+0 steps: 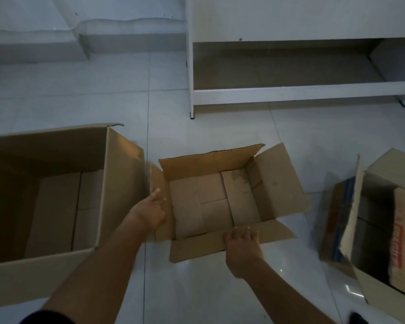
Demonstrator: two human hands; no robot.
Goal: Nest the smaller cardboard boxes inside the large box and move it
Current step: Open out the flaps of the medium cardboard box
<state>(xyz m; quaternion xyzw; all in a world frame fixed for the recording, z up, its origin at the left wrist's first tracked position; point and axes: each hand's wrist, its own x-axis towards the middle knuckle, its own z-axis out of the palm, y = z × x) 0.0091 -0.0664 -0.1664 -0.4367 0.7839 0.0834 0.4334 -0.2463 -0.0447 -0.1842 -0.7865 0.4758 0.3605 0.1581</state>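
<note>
The large box [56, 195] fills the left of the frame, open-topped, its inside bare but for the folded bottom flaps. Just right of it, at the centre, sits the smaller box [215, 199] you are working on — also open, its four flaps splayed outward on the pale tiled floor [80, 90]. The two boxes stand close side by side; whether they touch, you cannot tell. At the right edge lies a third box [384, 230] with red print on it, tilted toward you, well apart from your hands.

Both your bare forearms reach up from the bottom of the frame to the middle box. Your left hand [151, 210] is at its left side, fingers wrapped round the left flap, the thumb pointing up along the cardboard. Your right hand [242, 244] lies palm down on the near flap, fingers spread flat and reaching the fold — pressing rather than gripping.

Across the upper right stands a white shelf unit [290, 94], its low compartment open.
</note>
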